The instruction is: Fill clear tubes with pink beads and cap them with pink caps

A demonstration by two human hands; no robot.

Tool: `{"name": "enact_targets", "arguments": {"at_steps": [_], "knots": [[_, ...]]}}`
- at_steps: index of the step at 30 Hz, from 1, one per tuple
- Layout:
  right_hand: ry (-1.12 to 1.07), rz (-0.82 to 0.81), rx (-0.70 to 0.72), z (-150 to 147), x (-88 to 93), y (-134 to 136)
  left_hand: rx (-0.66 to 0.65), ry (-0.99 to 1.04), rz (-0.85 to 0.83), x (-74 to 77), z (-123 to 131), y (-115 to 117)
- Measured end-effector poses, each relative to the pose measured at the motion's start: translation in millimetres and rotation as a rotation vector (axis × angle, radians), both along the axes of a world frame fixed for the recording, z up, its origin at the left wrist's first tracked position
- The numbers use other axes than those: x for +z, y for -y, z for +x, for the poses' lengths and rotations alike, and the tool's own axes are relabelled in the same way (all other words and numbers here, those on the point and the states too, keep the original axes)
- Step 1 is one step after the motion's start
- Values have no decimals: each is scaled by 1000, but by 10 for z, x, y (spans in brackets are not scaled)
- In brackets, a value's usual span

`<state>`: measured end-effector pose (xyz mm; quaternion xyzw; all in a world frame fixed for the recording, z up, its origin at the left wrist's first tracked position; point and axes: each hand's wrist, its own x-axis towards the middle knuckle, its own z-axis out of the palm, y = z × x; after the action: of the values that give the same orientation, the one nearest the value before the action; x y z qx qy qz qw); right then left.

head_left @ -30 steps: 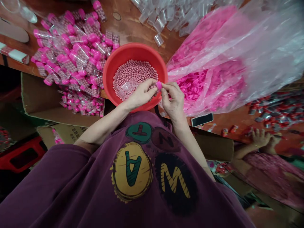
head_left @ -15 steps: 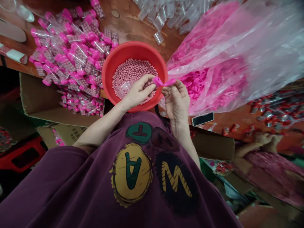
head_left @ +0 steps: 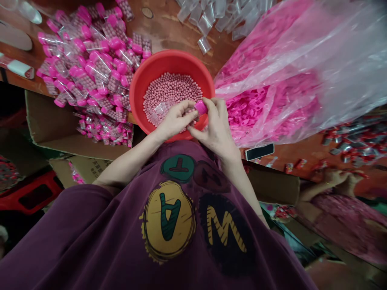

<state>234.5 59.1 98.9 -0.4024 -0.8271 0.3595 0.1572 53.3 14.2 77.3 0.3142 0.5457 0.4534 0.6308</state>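
Overhead view of a wooden counter [head_left: 163, 36] seen from the worker's head, with the worker's maroon T-shirt [head_left: 166, 229] filling the lower frame. A large plastic bag [head_left: 290, 52] of pink moulded parts lies towards the counter's right side. A heap of pink-capped tubes [head_left: 93, 68] in plastic sleeves lies to the left, and loose transparent tubes [head_left: 205, 24] lie along the far edge. Below the near edge sits a cardboard box [head_left: 69, 141]. At lower right, a co-worker's hands [head_left: 341, 181] rest among red-and-silver packets [head_left: 353, 141]. Centrally, a red plastic basin [head_left: 169, 62] holds pink beads [head_left: 172, 90] and a transparent tube [head_left: 159, 110]. Above the basin, the right hand [head_left: 217, 125] is curled, its fingers gripping a magenta cap [head_left: 201, 107]. The left hand [head_left: 175, 119] is half closed just beside the cap; anything in its fingers is hidden.
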Motion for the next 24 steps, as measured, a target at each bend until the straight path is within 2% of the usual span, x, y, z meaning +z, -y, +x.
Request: {"name": "enact_targets", "arguments": {"at_steps": [3,6,9,16,19,21,24], "knots": [[43,32,-24,-33,-152,23,42,67,-67,23,96,2],[0,55,-60,-46,-350,-2,95,90,-100,21,196,-14],[-38,67,-66,-45,-493,-42,94,100,-104,2,240,-36],[-1,54,-87,-101,-563,-50,138,95,-42,-69,235,-9],[38,21,-59,-123,-584,-46,139,113,-45,-173,296,-5],[80,-21,-39,-122,-642,-22,140,109,-121,-284,316,-17],[93,-130,-17,-88,-820,33,193,-53,-214,-484,103,-34]]}}
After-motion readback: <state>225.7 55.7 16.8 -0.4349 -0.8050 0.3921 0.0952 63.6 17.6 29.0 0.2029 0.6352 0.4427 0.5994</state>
